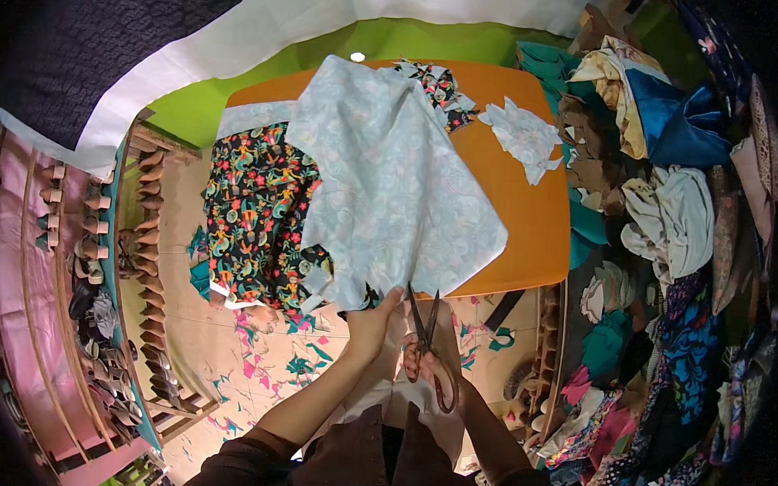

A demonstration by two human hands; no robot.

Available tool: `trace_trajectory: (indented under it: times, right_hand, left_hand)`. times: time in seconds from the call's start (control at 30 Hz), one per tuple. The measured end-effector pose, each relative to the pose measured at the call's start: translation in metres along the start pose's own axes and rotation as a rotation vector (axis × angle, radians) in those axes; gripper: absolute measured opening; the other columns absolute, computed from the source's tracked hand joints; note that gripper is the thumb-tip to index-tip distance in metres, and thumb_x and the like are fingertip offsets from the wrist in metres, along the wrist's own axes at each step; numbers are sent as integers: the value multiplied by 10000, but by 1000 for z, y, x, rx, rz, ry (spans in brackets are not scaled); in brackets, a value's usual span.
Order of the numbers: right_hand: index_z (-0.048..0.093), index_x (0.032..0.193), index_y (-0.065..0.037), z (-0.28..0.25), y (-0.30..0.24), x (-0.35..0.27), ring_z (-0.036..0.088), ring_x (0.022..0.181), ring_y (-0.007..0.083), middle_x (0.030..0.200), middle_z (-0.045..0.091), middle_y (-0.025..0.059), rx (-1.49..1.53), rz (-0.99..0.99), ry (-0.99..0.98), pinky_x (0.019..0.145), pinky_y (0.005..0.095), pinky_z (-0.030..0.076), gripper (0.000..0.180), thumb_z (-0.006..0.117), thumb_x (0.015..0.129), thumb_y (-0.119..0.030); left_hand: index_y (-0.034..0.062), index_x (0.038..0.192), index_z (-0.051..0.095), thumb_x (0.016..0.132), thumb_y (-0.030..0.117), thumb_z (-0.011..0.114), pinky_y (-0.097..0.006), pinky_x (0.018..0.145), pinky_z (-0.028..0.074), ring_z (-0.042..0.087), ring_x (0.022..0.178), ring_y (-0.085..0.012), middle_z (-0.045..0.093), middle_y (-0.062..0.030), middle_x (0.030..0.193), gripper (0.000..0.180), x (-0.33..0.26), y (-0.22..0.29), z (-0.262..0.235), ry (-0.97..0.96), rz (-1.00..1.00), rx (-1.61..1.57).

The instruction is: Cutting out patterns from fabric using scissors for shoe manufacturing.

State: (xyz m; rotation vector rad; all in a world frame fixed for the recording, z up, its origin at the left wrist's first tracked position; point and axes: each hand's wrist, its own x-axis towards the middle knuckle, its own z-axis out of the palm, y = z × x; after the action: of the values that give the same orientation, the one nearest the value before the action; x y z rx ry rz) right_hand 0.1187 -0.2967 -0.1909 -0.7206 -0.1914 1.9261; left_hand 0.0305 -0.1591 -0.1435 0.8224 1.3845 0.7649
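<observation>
As I look down through the head camera, a black patterned cloth [256,202] lies rumpled along the left edge of the orange counter [528,240], its near end reaching past the near edge. Right of it, a pale cloth [392,174] spreads over the middle of the counter, rippled with folds, and reaches the near edge. There, my left hand [371,322] seems to grasp its margin, though its fingers are partly hidden. Just right of that hand, my scissors [425,333] stand with blades parted and tips toward the near edge; the fingers of my right hand [433,366] are wrapped around the handles. A ragged pale piece [524,136] lies near the far-right corner. I judge the left hand most at risk: a slip of its grip could bring it between the blades. Loose folds could also put a second layer in the bite, and the overhang's weight could drag the cloth off.
</observation>
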Motion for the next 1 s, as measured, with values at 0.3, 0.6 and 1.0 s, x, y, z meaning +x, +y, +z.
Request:
trace_trajectory:
  times: [0.3,0.6,1.0]
  right_hand:
    - [286,1254,-75,34,-1,-2,436,706,97,821,401,1,132,-76,-72,616,278,421,573,573,813,-301]
    - [352,1232,-43,16,-1,25,459,779,97,857,421,7,-250,-45,81,681,263,422,540,599,774,-189]
    - [418,1014,-57,12,-14,45,350,561,75,673,355,-43,-175,-34,98,494,227,329,540,608,739,-482]
  left_hand:
    - [-41,1118,495,829,452,451,-288,872,355,499,965,-182,529,-118,1086,574,-4,14,-19,-392,-303,-15]
    - [37,799,579,817,465,460,-251,434,428,515,474,-143,566,-59,650,445,2,-3,-29,-546,-538,-209]
    - [22,788,582,773,339,601,-234,448,434,513,470,-123,565,-45,654,319,-1,2,-25,-338,-588,-267]
